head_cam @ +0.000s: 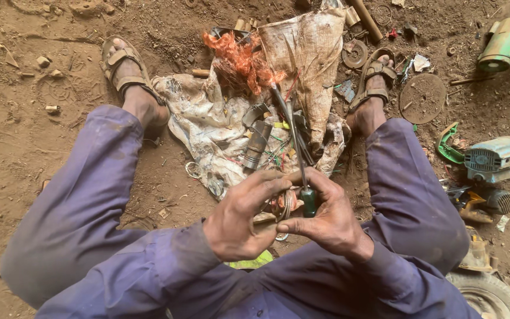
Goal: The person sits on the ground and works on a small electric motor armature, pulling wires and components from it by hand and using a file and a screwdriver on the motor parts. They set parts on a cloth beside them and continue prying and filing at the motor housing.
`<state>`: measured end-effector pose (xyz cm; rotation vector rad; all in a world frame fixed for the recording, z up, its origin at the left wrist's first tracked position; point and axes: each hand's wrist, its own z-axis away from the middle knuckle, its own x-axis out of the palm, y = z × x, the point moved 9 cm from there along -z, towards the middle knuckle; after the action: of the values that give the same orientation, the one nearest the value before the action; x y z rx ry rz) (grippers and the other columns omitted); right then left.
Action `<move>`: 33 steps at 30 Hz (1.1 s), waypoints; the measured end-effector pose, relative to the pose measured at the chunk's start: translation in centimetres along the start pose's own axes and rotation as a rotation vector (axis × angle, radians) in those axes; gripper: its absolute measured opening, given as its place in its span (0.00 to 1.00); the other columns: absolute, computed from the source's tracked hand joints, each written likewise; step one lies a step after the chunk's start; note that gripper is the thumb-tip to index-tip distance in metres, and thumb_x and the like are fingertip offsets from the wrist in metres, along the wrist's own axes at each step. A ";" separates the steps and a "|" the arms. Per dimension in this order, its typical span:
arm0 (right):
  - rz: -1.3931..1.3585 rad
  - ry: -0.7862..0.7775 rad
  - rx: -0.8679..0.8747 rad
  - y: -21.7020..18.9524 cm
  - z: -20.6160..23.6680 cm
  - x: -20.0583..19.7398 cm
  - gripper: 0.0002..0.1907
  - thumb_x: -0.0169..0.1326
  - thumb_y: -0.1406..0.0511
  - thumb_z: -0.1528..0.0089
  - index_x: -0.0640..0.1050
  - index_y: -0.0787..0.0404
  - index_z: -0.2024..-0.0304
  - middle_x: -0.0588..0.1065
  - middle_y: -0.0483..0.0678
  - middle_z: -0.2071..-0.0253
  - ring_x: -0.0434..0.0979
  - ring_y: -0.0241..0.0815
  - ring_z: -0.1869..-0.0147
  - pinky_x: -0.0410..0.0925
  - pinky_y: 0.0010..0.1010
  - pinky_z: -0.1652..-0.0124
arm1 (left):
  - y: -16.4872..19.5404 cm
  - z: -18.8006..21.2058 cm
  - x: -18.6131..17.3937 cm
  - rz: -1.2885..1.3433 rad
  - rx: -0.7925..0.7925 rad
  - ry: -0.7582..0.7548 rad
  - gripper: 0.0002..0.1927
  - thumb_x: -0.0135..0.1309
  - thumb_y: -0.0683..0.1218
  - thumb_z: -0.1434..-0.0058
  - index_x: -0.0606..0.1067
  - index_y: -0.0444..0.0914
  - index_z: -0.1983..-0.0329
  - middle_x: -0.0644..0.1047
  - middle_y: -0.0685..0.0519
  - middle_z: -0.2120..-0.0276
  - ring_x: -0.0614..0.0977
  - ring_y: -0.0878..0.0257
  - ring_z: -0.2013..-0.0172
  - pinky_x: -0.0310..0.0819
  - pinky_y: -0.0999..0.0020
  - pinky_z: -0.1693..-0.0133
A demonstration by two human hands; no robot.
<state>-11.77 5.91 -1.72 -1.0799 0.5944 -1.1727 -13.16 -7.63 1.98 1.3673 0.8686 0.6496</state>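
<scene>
My left hand [240,215] grips a small round coil of copper wire [283,204] held between both hands, partly hidden by the fingers. My right hand [326,215] is closed on a screwdriver with a dark green handle [309,201]; its thin metal shaft [295,142] points away from me, up over the cloth. Both hands hover above my lap, between my knees in purple trousers.
A dirty white sack cloth [208,124] lies on the dirt between my sandalled feet, with a tuft of orange fibre [243,59], a grey metal cylinder [258,145] and wire scraps. Pale blue motor housing [499,158], green casing [503,41], round rusty disc [422,97] lie right.
</scene>
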 end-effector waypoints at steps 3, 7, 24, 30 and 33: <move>0.183 -0.021 -0.017 -0.4 0.1 -0.3 0.32 0.73 0.63 0.50 0.77 0.66 0.46 0.76 0.45 0.52 0.78 0.32 0.52 0.74 0.25 0.55 | 0.5 -0.3 -0.8 -0.061 0.057 0.023 0.28 0.66 0.41 0.50 0.73 0.29 0.46 0.76 0.37 0.50 0.84 0.46 0.51 0.83 0.60 0.52; 0.024 -0.030 0.116 0.9 0.3 -0.4 0.31 0.73 0.64 0.50 0.77 0.65 0.47 0.76 0.45 0.54 0.77 0.32 0.54 0.73 0.26 0.55 | 1.1 -0.5 -0.8 -0.110 0.081 0.037 0.26 0.65 0.42 0.51 0.74 0.29 0.48 0.76 0.37 0.50 0.84 0.45 0.51 0.82 0.59 0.52; 0.126 -0.020 -0.081 0.9 0.7 -0.2 0.27 0.74 0.64 0.52 0.81 0.65 0.52 0.74 0.46 0.52 0.75 0.36 0.47 0.70 0.28 0.49 | 0.9 0.7 0.6 -0.110 0.001 0.111 0.26 0.61 0.39 0.55 0.72 0.29 0.50 0.75 0.37 0.48 0.85 0.48 0.55 0.84 0.62 0.57; -0.356 -0.034 0.190 3.8 1.0 -0.6 0.36 0.71 0.67 0.49 0.73 0.69 0.41 0.78 0.49 0.55 0.79 0.36 0.52 0.74 0.27 0.51 | -3.8 0.9 0.3 0.513 -0.468 -0.048 0.29 0.62 0.42 0.51 0.69 0.33 0.45 0.78 0.45 0.53 0.85 0.57 0.52 0.86 0.63 0.51; -0.599 -0.033 0.131 3.5 1.0 -1.3 0.37 0.69 0.65 0.42 0.71 0.72 0.34 0.76 0.50 0.58 0.74 0.32 0.67 0.66 0.23 0.71 | -3.8 0.7 -1.5 0.507 -0.387 0.034 0.25 0.58 0.41 0.44 0.71 0.32 0.42 0.79 0.45 0.51 0.82 0.59 0.50 0.82 0.65 0.50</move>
<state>-9.86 7.49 -4.71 -1.1991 0.1575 -1.6788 -13.79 -9.68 -1.52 1.2231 0.3837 1.1677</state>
